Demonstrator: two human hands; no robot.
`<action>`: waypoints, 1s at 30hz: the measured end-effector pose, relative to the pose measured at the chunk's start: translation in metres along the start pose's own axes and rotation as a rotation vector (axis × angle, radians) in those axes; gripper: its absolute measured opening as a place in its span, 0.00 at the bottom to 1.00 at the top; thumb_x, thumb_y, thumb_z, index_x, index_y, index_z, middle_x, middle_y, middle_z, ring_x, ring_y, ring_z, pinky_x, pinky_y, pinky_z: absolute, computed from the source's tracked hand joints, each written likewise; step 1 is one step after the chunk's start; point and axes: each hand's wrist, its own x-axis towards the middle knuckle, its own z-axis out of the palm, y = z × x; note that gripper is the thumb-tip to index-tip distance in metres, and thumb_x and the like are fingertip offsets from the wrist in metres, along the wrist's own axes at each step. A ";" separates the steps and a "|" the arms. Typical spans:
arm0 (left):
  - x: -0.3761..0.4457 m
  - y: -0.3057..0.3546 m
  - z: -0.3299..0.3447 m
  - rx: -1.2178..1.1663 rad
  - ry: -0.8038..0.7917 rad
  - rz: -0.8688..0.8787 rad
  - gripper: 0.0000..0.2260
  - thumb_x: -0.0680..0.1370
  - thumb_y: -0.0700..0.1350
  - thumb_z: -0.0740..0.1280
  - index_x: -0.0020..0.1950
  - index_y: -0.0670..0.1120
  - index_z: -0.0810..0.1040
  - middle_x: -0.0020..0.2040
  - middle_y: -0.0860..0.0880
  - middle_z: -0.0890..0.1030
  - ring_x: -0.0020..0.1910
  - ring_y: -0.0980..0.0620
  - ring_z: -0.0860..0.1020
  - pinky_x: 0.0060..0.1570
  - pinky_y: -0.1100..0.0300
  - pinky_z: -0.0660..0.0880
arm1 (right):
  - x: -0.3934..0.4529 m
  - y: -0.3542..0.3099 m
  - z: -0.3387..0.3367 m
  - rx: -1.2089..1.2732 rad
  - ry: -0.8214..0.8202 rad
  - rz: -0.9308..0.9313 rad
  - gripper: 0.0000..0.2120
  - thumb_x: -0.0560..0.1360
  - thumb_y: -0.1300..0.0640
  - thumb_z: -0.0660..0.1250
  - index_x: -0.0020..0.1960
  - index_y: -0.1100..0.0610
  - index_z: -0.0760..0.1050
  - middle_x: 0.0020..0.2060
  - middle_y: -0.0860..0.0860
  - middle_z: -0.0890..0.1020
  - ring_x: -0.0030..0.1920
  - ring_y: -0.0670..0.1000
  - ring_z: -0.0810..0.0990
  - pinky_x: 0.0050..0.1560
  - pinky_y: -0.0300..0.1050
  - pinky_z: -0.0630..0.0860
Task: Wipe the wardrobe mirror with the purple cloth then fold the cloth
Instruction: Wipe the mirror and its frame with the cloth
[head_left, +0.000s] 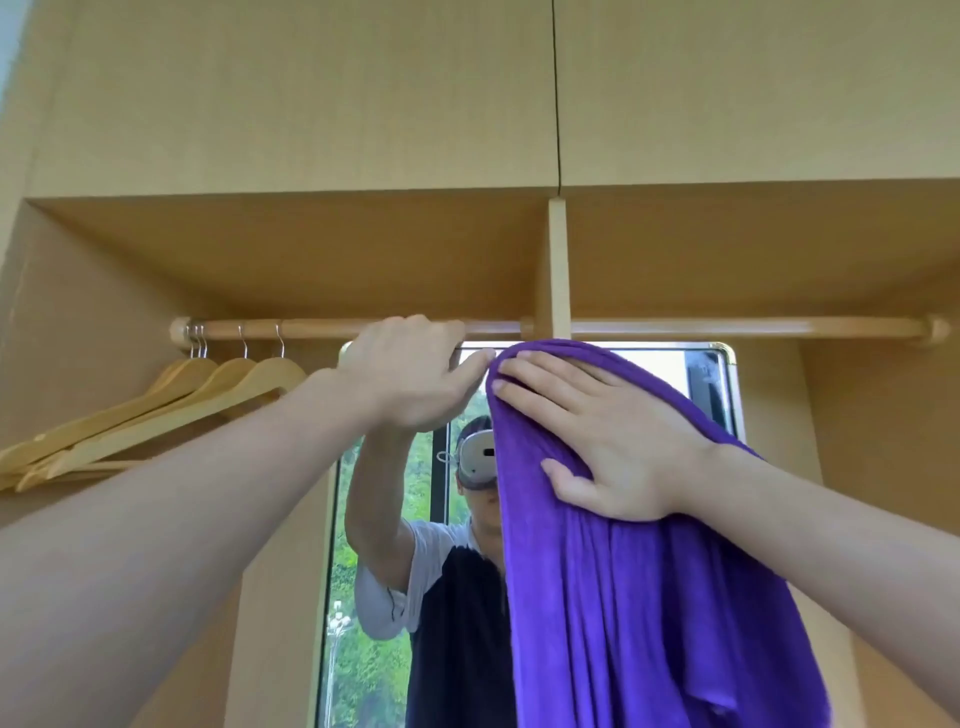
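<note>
Hands: both hands are raised high in front of the wardrobe mirror (524, 467), close together near its top edge.
Right hand: the right hand (602, 441) lies flat, fingers straight and spread, and presses the purple cloth (649, 571) against the glass.
Left hand: the left hand (410, 374) is curled, and its fingertips pinch the top edge of the cloth just beside the right fingertips. How much cloth it holds I cannot tell.
Purple cloth: it hangs from the top of the mirror in long folds and covers most of the right part of the glass down to the bottom of the view.
Mirror: it stands at the back of the open wardrobe, with a thin light frame. The uncovered left part reflects the person with a raised arm, a headset, and green trees behind a window.
Rail: a wooden rail (727, 327) runs across the wardrobe just above the mirror, behind the left hand.
Hangers: several wooden hangers (171, 400) hang on the left end of the rail, well apart from the cloth.
Wardrobe: light wooden panels (311, 104) are above, with a vertical divider (559, 270) in the middle.
</note>
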 end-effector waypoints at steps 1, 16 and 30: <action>0.004 -0.010 -0.005 -0.047 -0.059 -0.023 0.27 0.78 0.67 0.45 0.39 0.50 0.74 0.39 0.47 0.80 0.42 0.41 0.78 0.39 0.52 0.70 | 0.002 -0.001 0.000 -0.002 0.006 0.010 0.37 0.78 0.44 0.56 0.83 0.52 0.49 0.83 0.49 0.52 0.82 0.49 0.46 0.80 0.41 0.40; -0.011 -0.059 0.004 -0.311 0.053 -0.131 0.20 0.84 0.46 0.53 0.31 0.48 0.61 0.30 0.49 0.65 0.40 0.35 0.71 0.42 0.47 0.70 | 0.051 -0.063 0.018 0.036 -0.014 -0.046 0.37 0.80 0.48 0.55 0.84 0.55 0.44 0.83 0.50 0.45 0.82 0.47 0.39 0.81 0.44 0.42; -0.030 -0.048 0.019 -0.728 0.356 -0.370 0.18 0.75 0.50 0.51 0.38 0.43 0.76 0.36 0.46 0.79 0.41 0.42 0.74 0.41 0.48 0.70 | 0.004 -0.037 0.001 0.018 0.007 0.259 0.37 0.79 0.47 0.56 0.84 0.48 0.44 0.83 0.44 0.46 0.82 0.45 0.43 0.79 0.39 0.42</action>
